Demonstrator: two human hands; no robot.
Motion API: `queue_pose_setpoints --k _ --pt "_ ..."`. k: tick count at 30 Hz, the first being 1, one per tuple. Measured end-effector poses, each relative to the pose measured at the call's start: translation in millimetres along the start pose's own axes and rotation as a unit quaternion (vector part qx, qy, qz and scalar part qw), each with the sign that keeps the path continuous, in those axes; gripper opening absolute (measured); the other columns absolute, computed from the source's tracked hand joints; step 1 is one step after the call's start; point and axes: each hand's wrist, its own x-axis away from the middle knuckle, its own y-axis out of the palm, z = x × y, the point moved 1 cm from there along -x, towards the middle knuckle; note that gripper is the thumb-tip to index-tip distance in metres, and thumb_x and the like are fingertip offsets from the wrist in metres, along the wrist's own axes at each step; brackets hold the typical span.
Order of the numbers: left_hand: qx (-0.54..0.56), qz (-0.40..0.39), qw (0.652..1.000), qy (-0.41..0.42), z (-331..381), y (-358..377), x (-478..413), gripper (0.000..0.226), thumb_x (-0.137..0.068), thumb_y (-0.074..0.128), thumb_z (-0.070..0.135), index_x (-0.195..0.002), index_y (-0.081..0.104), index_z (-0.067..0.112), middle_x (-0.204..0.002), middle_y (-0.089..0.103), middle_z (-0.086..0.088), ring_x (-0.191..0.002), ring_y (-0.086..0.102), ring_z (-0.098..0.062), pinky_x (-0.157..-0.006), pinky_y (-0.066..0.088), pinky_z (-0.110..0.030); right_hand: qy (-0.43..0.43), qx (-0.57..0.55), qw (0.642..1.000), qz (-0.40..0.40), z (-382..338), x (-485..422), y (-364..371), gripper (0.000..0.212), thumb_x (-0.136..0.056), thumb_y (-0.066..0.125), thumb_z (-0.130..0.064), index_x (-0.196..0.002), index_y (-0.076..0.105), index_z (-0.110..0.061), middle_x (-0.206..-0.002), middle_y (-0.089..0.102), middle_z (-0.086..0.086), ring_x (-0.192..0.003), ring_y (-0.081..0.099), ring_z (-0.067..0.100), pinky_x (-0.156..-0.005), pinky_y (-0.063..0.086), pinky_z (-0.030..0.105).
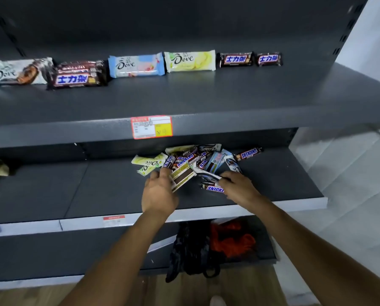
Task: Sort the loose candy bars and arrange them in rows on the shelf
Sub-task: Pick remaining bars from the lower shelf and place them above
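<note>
On the dark grey metal upper shelf [206, 96] a sorted row runs from a white-and-brown Dove bar [14, 72] through a stack of brown Snickers bars [77, 77], a pale blue Dove bar [137, 65] and a pale green Dove bar [190, 60] to two small brown Snickers bars [235, 59] at the right. Below, on the middle shelf [52, 191], the left hand [159, 193] has its grip closed on a pale bar turned back-side up [182, 176]. That bar sits at the near edge of the loose heap of mixed candy bars [195, 159], which lies just behind both hands. To the right, the right hand [239, 187] curls its grip over a brown Snickers bar [214, 188] at the front of the heap.

The step in hand looks like picking bars out of the heap by kind, and most of the heap is not yet sorted. Next, each picked bar needs lifting clear of the tangle and laying beside its matching kind above, label up and square to the row.
</note>
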Motion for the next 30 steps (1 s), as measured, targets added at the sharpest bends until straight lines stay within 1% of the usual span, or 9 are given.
queue_pose_setpoints --k 3,6,10,13,15,20,24,27,30 --pt "0.011 0.019 1.000 0.004 2 -19 9 0.056 -0.071 0.067 0.005 -0.120 0.045 0.016 -0.118 0.050 -0.007 -0.106 0.050 -0.028 -0.085 0.042 -0.033 -0.023 -0.017 1.000 0.002 -16 15 -6 0.017 -0.090 0.047 -0.024 -0.074 0.054 -0.023 -0.069 0.055 0.001 -0.076 0.058 0.027 -0.075 0.049 0.041" --pt "0.019 0.039 0.999 0.013 4 -36 18 0.050 -0.072 0.061 0.002 -0.117 0.045 0.015 -0.113 0.053 -0.006 -0.102 0.050 -0.027 -0.077 0.040 -0.032 -0.059 -0.032 0.998 0.013 -29 30 -11 0.017 -0.089 0.056 -0.032 -0.076 0.060 -0.023 -0.066 0.058 -0.001 -0.063 0.056 0.016 -0.064 0.046 0.033" --pt "0.039 0.077 0.995 0.045 6 -56 28 0.046 -0.074 0.059 0.003 -0.116 0.046 0.015 -0.112 0.057 -0.004 -0.100 0.052 -0.026 -0.074 0.041 -0.030 -0.104 -0.076 0.992 0.005 -42 42 -19 0.016 -0.086 0.064 -0.030 -0.078 0.067 -0.017 -0.075 0.067 0.011 -0.068 0.061 0.019 -0.069 0.051 0.042" --pt "0.065 0.087 0.992 0.064 8 -71 34 0.046 -0.073 0.060 0.004 -0.115 0.047 0.017 -0.113 0.057 -0.001 -0.098 0.055 -0.025 -0.077 0.046 -0.033 -0.134 -0.078 0.988 -0.009 -55 49 -26 0.010 -0.087 0.064 -0.022 -0.079 0.069 -0.019 -0.071 0.068 -0.001 -0.067 0.063 0.009 -0.066 0.050 0.030" --pt "0.083 0.092 0.989 0.080 9 -82 36 0.047 -0.073 0.061 0.005 -0.115 0.048 0.019 -0.113 0.058 0.001 -0.096 0.057 -0.023 -0.078 0.048 -0.034 -0.150 -0.076 0.986 -0.015 -65 53 -29 0.008 -0.087 0.064 -0.020 -0.082 0.070 -0.020 -0.073 0.069 -0.002 -0.069 0.065 0.009 -0.066 0.050 0.025" --pt "0.146 0.076 0.981 0.106 15 -107 41 0.048 -0.070 0.065 0.010 -0.113 0.053 0.027 -0.106 0.059 0.010 -0.090 0.058 -0.013 -0.075 0.047 -0.023 -0.183 -0.065 0.981 -0.016 -83 55 -38 0.006 -0.083 0.068 -0.016 -0.080 0.071 -0.022 -0.078 0.070 -0.002 -0.074 0.065 0.011 -0.070 0.049 0.031" --pt "0.260 0.050 0.959 0.101 18 -130 45 0.054 -0.070 0.069 0.007 -0.120 0.055 0.021 -0.105 0.064 0.010 -0.093 0.062 -0.007 -0.084 0.051 -0.020 -0.184 -0.123 0.974 -0.040 -104 60 -43 0.005 -0.084 0.066 -0.010 -0.086 0.070 -0.013 -0.084 0.073 0.006 -0.080 0.068 0.023 -0.076 0.052 0.037" --pt "0.357 0.043 0.929 0.086 18 -145 45 0.052 -0.076 0.058 -0.005 -0.123 0.056 0.016 -0.103 0.068 0.004 -0.092 0.065 -0.010 -0.086 0.051 -0.021 -0.187 -0.161 0.968 -0.041 -123 62 -42 0.004 -0.084 0.067 -0.011 -0.087 0.069 -0.011 -0.087 0.073 0.007 -0.084 0.068 0.025 -0.080 0.049 0.034" --pt "0.436 0.031 0.898 0.060 18 -156 44 0.047 -0.080 0.051 -0.011 -0.117 0.059 0.016 -0.102 0.070 0.000 -0.091 0.067 -0.013 -0.084 0.054 -0.029 -0.184 -0.196 0.962 -0.042 -141 66 -41 0.005 -0.084 0.065 -0.010 -0.088 0.067 -0.012 -0.088 0.073 0.007 -0.082 0.068 0.021 -0.074 0.049 0.024"
